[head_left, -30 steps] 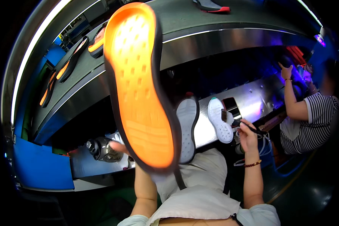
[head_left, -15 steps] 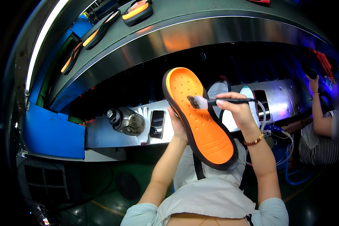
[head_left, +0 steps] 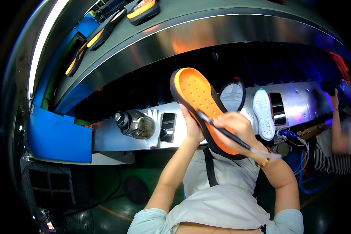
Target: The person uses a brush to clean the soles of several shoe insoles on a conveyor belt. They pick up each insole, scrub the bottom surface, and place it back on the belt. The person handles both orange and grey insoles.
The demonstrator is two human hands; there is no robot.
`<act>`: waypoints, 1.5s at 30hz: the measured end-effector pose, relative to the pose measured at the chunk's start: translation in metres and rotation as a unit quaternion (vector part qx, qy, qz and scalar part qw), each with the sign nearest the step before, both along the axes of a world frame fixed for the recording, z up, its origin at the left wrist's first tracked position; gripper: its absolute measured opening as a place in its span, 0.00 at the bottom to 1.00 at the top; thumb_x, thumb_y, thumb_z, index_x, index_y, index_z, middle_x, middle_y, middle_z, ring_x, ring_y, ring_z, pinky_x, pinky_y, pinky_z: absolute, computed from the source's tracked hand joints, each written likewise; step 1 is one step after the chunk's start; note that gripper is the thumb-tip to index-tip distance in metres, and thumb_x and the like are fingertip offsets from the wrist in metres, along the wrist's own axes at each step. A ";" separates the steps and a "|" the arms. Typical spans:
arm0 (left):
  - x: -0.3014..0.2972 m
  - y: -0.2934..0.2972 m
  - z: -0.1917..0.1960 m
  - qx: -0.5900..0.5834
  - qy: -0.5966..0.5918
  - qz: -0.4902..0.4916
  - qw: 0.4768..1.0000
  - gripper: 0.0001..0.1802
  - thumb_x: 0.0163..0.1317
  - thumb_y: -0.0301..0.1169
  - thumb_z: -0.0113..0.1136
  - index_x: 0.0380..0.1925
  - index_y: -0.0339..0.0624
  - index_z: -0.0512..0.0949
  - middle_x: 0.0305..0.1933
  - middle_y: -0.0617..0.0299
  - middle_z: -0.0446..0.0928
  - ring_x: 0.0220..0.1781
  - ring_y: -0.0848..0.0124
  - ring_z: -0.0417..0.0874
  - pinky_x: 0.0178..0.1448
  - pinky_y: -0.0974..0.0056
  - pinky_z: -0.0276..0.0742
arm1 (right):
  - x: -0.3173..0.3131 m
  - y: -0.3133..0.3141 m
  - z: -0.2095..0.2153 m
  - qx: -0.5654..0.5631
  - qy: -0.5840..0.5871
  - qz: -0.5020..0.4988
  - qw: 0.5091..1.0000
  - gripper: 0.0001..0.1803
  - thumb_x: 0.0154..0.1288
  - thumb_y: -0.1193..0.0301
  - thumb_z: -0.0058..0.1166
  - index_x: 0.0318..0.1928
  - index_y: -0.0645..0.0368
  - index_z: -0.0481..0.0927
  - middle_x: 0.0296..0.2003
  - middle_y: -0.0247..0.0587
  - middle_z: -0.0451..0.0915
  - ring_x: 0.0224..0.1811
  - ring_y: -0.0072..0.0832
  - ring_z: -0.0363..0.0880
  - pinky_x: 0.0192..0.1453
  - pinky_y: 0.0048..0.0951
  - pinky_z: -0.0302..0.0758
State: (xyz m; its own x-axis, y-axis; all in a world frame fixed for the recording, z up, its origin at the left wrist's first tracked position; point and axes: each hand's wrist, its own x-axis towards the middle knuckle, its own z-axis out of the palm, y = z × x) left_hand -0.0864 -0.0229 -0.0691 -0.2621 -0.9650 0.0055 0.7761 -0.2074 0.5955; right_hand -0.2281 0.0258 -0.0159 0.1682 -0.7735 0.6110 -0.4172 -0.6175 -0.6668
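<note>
My left hand [head_left: 192, 128] grips the side of a shoe sole [head_left: 194, 89], tilted in front of me above my lap. It has an orange, dimpled inner face and a dark rim. My right hand [head_left: 238, 126] is closed round the black handle of a brush [head_left: 236, 139], with a pale flexible tube [head_left: 267, 155] trailing from the handle's end. The brush's head lies over the sole's left edge near its middle; its bristles are hard to make out. My right hand and wrist hide part of the sole's lower half.
On the metal shelf [head_left: 99, 136] are a dark bottle [head_left: 139, 125], a white glove [head_left: 155, 128], a phone [head_left: 167, 128], a grey sole [head_left: 233, 96] and a white sole [head_left: 263, 113]. Several orange-and-dark soles lie on the green belt [head_left: 199, 7] beyond. A co-worker's arm [head_left: 336, 124] is at right.
The brush has swung from lying across the sole's middle to pointing at its left edge, and my right hand has come down over the sole. The sole has tilted a little.
</note>
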 end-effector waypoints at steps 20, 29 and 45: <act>-0.008 0.025 0.013 -0.012 -0.006 0.007 1.000 0.40 0.56 0.65 0.26 0.61 0.51 0.52 0.63 0.59 0.55 0.62 0.63 0.60 0.64 0.59 0.57 | -0.039 -0.002 0.051 0.114 -0.144 0.254 0.950 0.07 0.44 0.79 0.60 0.29 0.61 0.81 0.28 0.41 0.80 0.31 0.27 0.78 0.39 0.24 0.73; -0.005 0.013 0.032 -0.007 -0.012 0.097 0.995 0.40 0.57 0.65 0.22 0.62 0.50 0.50 0.64 0.62 0.54 0.63 0.65 0.59 0.64 0.62 0.55 | -0.054 -0.001 0.047 0.190 -0.144 0.286 0.928 0.08 0.45 0.79 0.59 0.30 0.62 0.80 0.30 0.41 0.80 0.36 0.28 0.78 0.43 0.25 0.72; 0.008 -0.003 0.080 -0.035 0.012 0.089 0.995 0.38 0.59 0.62 0.24 0.60 0.47 0.55 0.63 0.61 0.57 0.62 0.62 0.62 0.63 0.59 0.58 | -0.066 0.013 0.039 0.183 -0.106 0.292 0.933 0.10 0.43 0.82 0.60 0.32 0.64 0.80 0.31 0.43 0.80 0.37 0.30 0.77 0.44 0.28 0.72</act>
State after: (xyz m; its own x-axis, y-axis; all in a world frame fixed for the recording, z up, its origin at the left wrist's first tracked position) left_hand -0.0784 -0.0261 0.0107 -0.0868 -0.9931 0.0783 0.8104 -0.0247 0.5853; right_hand -0.2941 0.0387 0.0227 0.5318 -0.7514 0.3906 0.0831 -0.4127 -0.9071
